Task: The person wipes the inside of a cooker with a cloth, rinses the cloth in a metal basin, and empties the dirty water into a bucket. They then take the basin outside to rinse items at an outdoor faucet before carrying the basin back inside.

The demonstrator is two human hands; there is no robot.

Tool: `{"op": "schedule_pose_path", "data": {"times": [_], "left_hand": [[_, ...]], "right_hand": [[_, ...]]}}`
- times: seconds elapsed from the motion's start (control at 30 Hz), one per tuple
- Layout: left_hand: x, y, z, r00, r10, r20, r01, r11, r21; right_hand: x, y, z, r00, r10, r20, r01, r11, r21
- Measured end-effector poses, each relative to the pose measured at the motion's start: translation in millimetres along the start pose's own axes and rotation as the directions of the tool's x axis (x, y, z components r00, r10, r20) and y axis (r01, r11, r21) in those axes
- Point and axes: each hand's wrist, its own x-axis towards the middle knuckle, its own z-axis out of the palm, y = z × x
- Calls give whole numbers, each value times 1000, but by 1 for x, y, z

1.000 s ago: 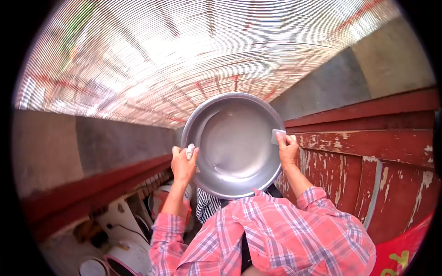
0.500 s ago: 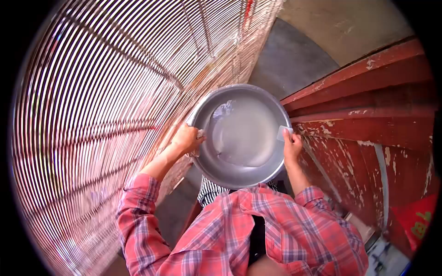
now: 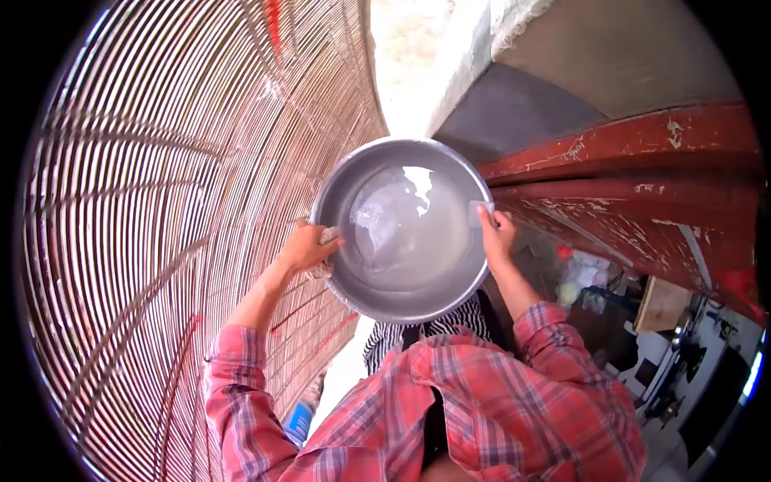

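Observation:
A grey metal basin (image 3: 438, 301) with cloudy water (image 3: 405, 249) in it is held in front of my body, bright reflections lying on the water. At its left rim my left hand (image 3: 301, 249) is closed, with a crumpled light cloth (image 3: 320, 271) bunched between the fingers and the basin. My right hand (image 3: 498, 233) grips the opposite rim, thumb on top. Under that thumb, a translucent flat piece (image 3: 475, 215) lies against the inner wall; its kind is unclear. The fingers beneath the rim are partly hidden.
A slatted screen (image 3: 161, 193) curves close along my left. Worn red doors (image 3: 610, 205) stand at right, with a wooden board (image 3: 662, 305) and clutter below them. Past the basin is a bright gap (image 3: 405, 72) beside a wall. A blue-and-white item (image 3: 299, 419) lies low at left.
My view has turned and moved forward with the basin. The bright gap and the clutter at right have come into sight. Reflections on the water have shifted; both hands keep their hold.

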Motion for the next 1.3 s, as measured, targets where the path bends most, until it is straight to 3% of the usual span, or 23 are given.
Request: {"op": "schedule_pose_path", "data": {"times": [0.07,0.13,0.23,0.3,0.43,0.53,0.6,0.63,0.7,0.8,0.9,1.03,1.13,1.2,1.3], "left_hand": [[19,-36,-9,988,-124,91,128,991,-38],[33,-62,-17,987,-153,42,155,987,-41],[56,-88,-52,982,-169,79,173,984,-50],[68,-94,-86,936,-275,220,326,913,-245],[140,-140,-96,981,-171,86,191,913,-361],[179,-186,-108,975,-214,57,218,878,-426],[235,-227,-102,951,-307,27,262,761,-594],[254,-244,-110,963,-258,-77,174,814,-554],[289,-269,-135,953,-270,-136,148,809,-569],[338,-253,-192,937,-312,-155,142,750,-646],[402,-257,-248,929,-244,-279,-43,677,-735],[491,-241,-320,922,-285,-264,64,782,-620],[570,-218,-365,875,-370,-313,54,717,-695],[616,-208,-394,863,-374,-340,61,745,-664],[682,-177,-432,837,-344,-425,-67,708,-703]], "right_hand": [[4,-14,33,1000,-6,-22,7,999,50],[18,-23,68,994,-112,1,112,993,26],[47,-59,117,988,-134,71,134,991,7],[69,-77,154,991,-121,66,120,993,8],[141,-108,213,986,-146,77,151,987,-54],[175,-130,264,989,-106,103,113,992,-59],[209,-120,309,991,-110,79,116,991,-70],[223,-121,335,989,-125,73,130,989,-71],[251,-126,377,988,-140,59,145,986,-77],[321,-152,399,993,-105,56,106,994,-15],[384,-189,426,997,-78,13,78,997,-16],[486,-207,452,998,-55,13,56,998,-19],[569,-221,473,999,-33,-8,33,999,-1],[608,-230,479,999,9,-37,-8,999,38],[663,-255,472,993,10,-116,-2,998,67]]}}
